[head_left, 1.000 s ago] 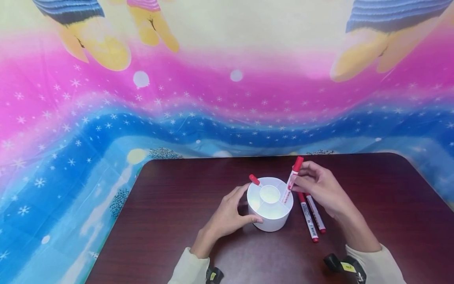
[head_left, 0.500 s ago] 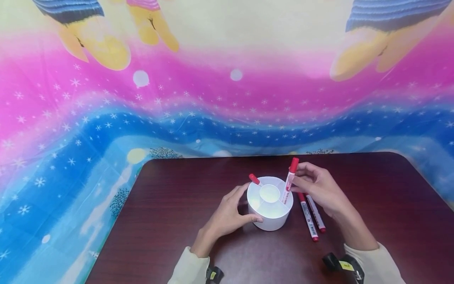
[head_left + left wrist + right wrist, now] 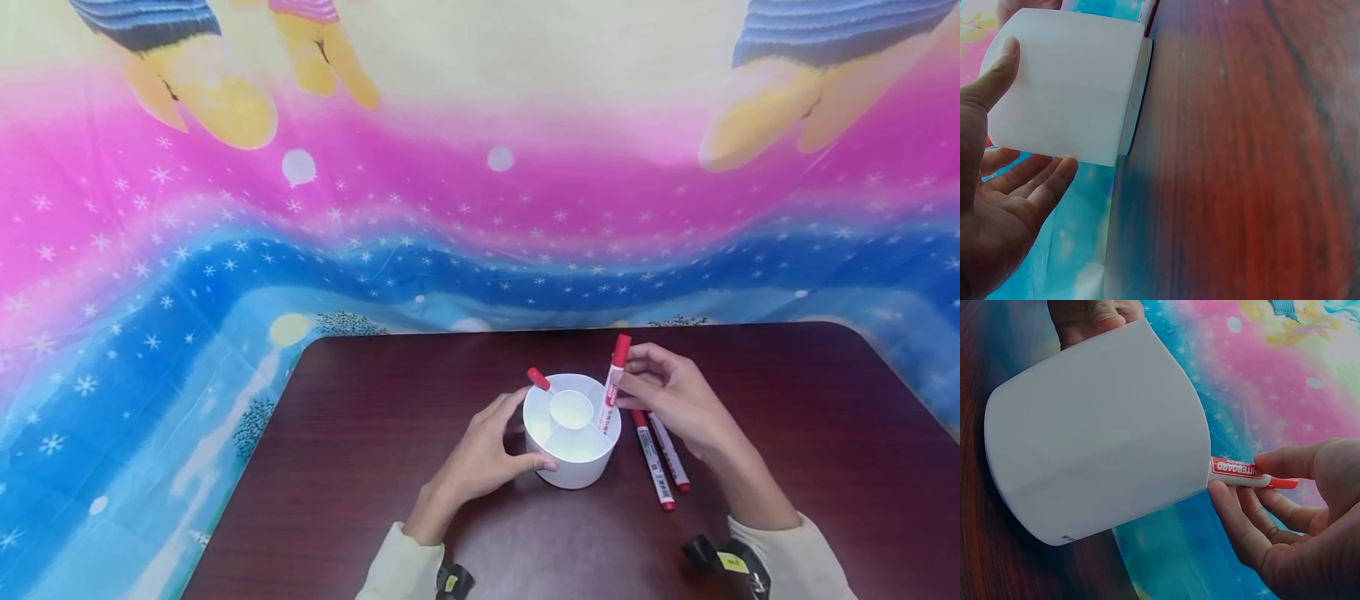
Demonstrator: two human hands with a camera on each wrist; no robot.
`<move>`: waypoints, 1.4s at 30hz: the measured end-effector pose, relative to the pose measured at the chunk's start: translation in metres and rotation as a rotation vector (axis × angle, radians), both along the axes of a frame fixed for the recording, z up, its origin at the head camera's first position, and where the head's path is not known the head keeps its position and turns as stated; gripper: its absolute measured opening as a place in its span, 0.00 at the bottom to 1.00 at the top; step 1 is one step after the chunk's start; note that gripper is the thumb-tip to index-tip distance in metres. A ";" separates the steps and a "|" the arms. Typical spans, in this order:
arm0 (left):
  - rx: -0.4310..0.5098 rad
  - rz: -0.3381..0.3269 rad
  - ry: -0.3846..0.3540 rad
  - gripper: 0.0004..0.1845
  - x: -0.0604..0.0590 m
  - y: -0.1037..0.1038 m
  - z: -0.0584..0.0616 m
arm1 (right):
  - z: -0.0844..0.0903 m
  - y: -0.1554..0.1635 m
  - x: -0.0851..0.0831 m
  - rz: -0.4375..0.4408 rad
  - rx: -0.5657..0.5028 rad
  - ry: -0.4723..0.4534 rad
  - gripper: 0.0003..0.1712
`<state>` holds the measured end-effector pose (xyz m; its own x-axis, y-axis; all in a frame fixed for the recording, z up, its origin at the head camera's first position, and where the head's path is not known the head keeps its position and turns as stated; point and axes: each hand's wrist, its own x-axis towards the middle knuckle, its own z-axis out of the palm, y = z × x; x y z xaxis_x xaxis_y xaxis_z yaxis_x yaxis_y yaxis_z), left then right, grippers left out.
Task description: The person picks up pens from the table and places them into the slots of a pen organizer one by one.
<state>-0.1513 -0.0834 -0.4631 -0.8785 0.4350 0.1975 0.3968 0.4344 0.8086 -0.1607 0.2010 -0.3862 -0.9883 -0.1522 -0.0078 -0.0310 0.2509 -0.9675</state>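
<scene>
A white round divided pen holder [image 3: 573, 473] stands on the table, with a round cup in its middle. My left hand [image 3: 491, 450] holds it from the left, thumb on the near wall and fingers round the far side. My right hand [image 3: 678, 396] pinches a red-capped whiteboard marker [image 3: 1238, 472] between thumb and fingers. Its cap points up, and its lower part is inside the holder's right compartment. Another marker's red cap [image 3: 537, 379] sticks up from the back-left compartment; that marker's body is mostly hidden.
Two red-and-white markers [image 3: 657, 471] lie side by side on the dark wooden table [image 3: 337, 467], right of the holder and under the right forearm's side. A printed pink and blue cloth [image 3: 450, 200] hangs behind the table's back edge.
Over the last second the held marker has shifted slightly left and stands a little more upright, with the right hand following. The left hand and the holder look still.
</scene>
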 end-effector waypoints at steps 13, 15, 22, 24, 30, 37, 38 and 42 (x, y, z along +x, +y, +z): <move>0.008 -0.003 -0.002 0.56 0.000 0.000 0.000 | -0.002 -0.001 -0.001 0.000 0.020 0.007 0.25; 0.008 -0.004 0.000 0.56 0.000 0.000 0.000 | -0.002 -0.001 -0.001 0.000 0.028 0.009 0.24; 0.008 -0.002 0.002 0.56 0.000 0.001 0.000 | -0.002 -0.002 -0.001 0.016 0.072 0.020 0.22; 0.005 -0.001 0.002 0.56 0.000 0.001 0.000 | -0.001 -0.001 -0.001 0.028 0.102 0.022 0.23; -0.005 -0.001 -0.002 0.56 0.000 0.001 0.000 | 0.002 0.005 0.002 0.041 0.167 0.014 0.27; -0.028 0.008 0.030 0.56 0.001 0.000 0.000 | 0.006 0.010 0.002 0.042 0.155 0.022 0.29; -0.032 0.007 0.036 0.56 0.001 0.000 0.000 | 0.006 0.011 0.002 0.043 0.153 0.022 0.29; -0.048 -0.004 0.034 0.57 0.001 0.000 0.001 | 0.006 0.017 0.003 0.044 0.161 0.025 0.29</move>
<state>-0.1506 -0.0836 -0.4619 -0.8702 0.4477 0.2056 0.4250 0.4709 0.7730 -0.1579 0.2176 -0.3803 -0.9809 -0.1942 -0.0115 -0.0686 0.4006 -0.9137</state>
